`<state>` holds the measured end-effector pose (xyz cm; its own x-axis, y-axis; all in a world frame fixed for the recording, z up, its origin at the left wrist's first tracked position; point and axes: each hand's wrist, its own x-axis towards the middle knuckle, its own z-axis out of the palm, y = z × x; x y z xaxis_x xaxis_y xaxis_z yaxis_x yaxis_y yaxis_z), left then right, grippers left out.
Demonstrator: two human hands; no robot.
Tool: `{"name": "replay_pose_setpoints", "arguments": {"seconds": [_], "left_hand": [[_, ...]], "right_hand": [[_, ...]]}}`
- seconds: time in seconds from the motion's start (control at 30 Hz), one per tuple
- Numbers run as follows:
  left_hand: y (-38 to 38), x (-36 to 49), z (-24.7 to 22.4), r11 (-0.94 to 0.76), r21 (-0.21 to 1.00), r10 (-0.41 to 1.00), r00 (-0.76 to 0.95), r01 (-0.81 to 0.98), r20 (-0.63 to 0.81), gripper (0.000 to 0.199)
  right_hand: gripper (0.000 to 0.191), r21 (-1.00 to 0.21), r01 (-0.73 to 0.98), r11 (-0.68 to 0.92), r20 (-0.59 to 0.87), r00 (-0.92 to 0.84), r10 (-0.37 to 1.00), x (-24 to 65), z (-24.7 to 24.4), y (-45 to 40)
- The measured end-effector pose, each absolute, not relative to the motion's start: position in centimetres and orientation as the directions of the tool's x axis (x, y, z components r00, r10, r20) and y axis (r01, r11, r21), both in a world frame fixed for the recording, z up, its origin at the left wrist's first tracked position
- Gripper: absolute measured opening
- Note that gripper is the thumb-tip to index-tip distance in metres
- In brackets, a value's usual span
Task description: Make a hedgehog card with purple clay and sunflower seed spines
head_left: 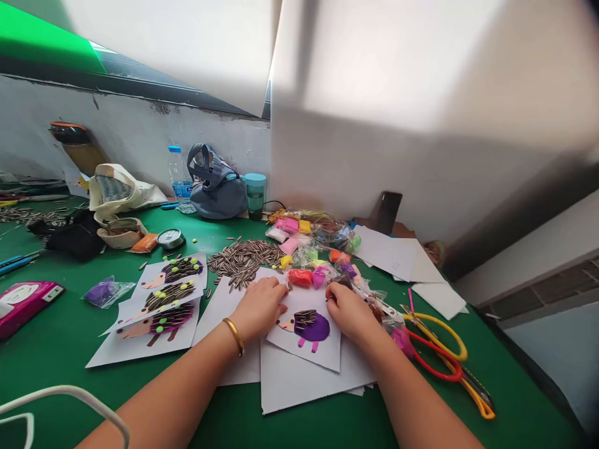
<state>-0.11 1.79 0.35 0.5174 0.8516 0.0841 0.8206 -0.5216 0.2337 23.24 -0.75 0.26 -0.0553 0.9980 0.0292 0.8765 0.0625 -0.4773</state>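
A white card bears a purple clay hedgehog (319, 325) with a peach face, pink feet and several striped sunflower seeds standing in its back near the head. My left hand (262, 304), wearing a gold bangle, rests at the card's upper left, its fingers curled; a single sunflower seed (289, 287) shows at the fingertips. At the card's upper right, my right hand (350, 307) is closed with thumb and fingers together; what it pinches is too small to make out. Blank white sheets (299, 383) lie under the card. Beyond my left hand spreads a seed pile (243, 259).
Finished-looking hedgehog cards (163, 305) overlap at left, by a bag of purple clay (105, 291). Clay packets (299, 277) lie behind the card. Yellow- and red-handled scissors (440, 355) sit right. Bottle (178, 171), blue bag (218, 193), cup (255, 196) and phone (389, 212) stand along the wall.
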Motion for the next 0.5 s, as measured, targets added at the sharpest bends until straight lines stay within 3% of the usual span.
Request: {"name": "replay_pose_setpoints", "arguments": {"seconds": [0.13,0.27,0.37,0.5], "left_hand": [[1.9,0.2,0.4,-0.479,0.294,0.875,0.475,0.827,0.089,0.012],[2.1,0.4,0.8,-0.454,0.367,0.887,0.451,0.812,0.099,0.005],[2.0,0.1,1.6,-0.474,0.507,0.877,0.437,0.72,0.2,0.007],[1.2,-0.3,2.8,-0.603,0.641,0.798,0.355,0.474,0.487,0.008]], "right_hand": [[0.016,-0.387,0.92,0.062,0.026,-0.056,0.998,22.9,-0.2,-0.7],[0.014,-0.408,0.908,0.092,0.089,-0.061,0.994,22.7,-0.1,-0.8],[0.012,-0.48,0.855,0.195,0.294,-0.053,0.954,23.1,0.5,-1.1],[0.01,-0.471,0.771,0.428,0.635,-0.04,0.771,24.0,0.9,-1.8]]}}
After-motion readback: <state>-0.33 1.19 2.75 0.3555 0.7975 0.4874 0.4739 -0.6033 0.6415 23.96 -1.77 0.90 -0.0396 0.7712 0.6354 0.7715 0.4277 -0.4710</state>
